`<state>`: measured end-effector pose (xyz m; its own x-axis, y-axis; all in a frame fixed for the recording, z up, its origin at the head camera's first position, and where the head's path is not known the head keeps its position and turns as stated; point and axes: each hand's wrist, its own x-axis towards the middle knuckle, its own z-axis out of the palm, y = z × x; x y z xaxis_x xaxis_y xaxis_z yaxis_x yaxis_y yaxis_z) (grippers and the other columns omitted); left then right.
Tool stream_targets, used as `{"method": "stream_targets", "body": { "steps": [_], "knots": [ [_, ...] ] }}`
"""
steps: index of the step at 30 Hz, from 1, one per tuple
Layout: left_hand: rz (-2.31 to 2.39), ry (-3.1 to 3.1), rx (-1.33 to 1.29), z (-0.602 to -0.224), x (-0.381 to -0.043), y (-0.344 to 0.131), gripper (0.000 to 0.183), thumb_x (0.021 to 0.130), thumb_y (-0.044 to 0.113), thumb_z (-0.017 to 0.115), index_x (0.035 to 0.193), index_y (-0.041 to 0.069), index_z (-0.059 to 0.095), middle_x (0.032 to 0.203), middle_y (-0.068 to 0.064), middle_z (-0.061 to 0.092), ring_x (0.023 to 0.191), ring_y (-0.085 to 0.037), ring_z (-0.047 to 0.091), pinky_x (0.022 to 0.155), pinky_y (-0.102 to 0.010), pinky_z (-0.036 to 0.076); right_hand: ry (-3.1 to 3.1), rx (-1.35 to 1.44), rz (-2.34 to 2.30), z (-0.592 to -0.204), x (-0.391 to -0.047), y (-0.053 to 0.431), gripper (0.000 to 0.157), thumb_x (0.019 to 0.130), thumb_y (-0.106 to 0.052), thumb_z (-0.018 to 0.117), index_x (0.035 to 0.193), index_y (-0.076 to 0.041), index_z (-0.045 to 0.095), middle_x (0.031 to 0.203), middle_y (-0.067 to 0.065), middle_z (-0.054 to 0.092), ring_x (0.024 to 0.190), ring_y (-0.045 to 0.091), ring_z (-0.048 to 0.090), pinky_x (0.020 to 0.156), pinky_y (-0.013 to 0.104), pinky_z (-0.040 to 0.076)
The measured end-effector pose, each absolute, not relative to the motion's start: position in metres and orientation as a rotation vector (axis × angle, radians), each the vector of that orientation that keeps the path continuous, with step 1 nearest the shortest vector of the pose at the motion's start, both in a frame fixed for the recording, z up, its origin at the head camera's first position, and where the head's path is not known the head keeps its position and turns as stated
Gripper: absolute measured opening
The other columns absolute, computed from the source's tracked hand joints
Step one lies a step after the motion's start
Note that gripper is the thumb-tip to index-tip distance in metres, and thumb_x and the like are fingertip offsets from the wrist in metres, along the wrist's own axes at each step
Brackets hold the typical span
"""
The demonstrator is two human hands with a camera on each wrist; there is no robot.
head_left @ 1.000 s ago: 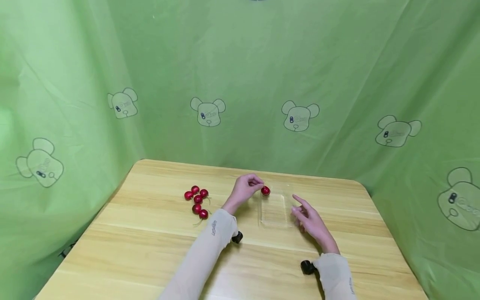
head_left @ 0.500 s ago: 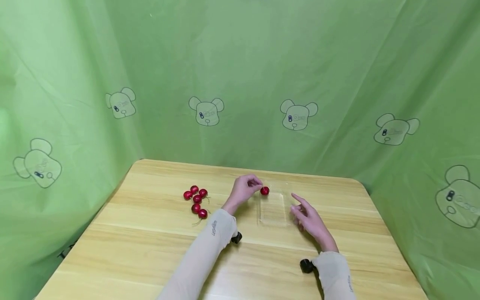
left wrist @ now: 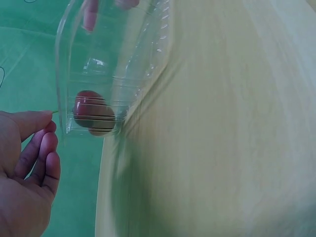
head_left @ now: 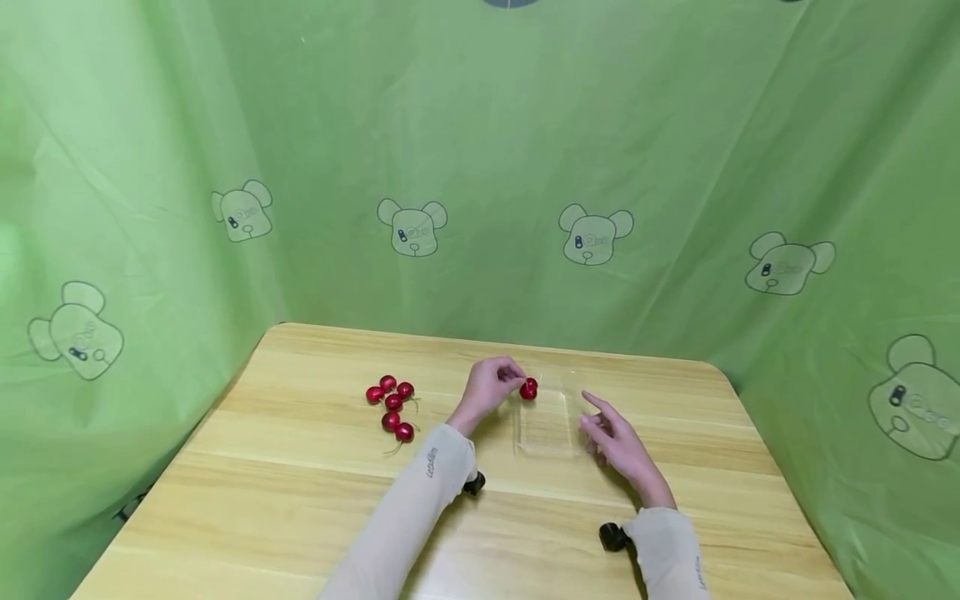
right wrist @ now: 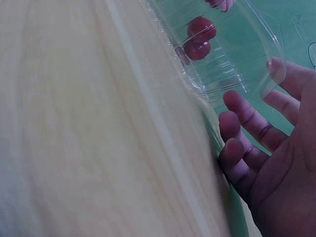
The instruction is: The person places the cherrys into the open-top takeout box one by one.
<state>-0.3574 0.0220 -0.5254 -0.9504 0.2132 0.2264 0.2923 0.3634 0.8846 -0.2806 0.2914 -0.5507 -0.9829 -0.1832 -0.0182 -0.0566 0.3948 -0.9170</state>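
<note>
My left hand [head_left: 489, 388] pinches the thin stem of a dark red cherry [left wrist: 89, 107] between thumb and fingertips, at the far left corner of a clear plastic box [head_left: 547, 452]. Seen through the box wall, that cherry sits against a second cherry [left wrist: 102, 124] low inside the box. Both also show in the right wrist view. On the box's other side is my right hand [head_left: 626, 450], its fingers spread and loosely bent. One fingertip overlaps the clear rim in the right wrist view; whether it touches is hard to tell.
Several stemmed cherries [head_left: 393, 402] lie in a loose group on the wooden table [head_left: 300, 500], left of my left forearm. A green curtain [head_left: 480, 167] with bear-head prints stands behind the table and along both sides.
The cherry at my left fingertips has dropped slightly at the box corner, and a second cherry now shows beside it. My right hand has hardly moved.
</note>
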Motion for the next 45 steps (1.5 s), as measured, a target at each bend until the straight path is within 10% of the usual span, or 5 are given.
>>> {"method": "stream_targets", "body": {
  "steps": [45],
  "knots": [
    [-1.652, -2.509, -0.367, -0.542, -0.358, 0.023, 0.005, 0.089, 0.009, 0.080, 0.093, 0.011, 0.079, 0.078, 0.002, 0.068, 0.068, -0.006, 0.057, 0.064, -0.019, 0.051, 2.484, -0.248, -1.678, -0.522, -0.265, 0.282, 0.060, 0.108, -0.020, 0.057, 0.161, -0.007, 0.032, 0.110, 0.035, 0.058, 0.070, 0.024, 0.059, 0.051, 0.034, 0.052]
  ]
}}
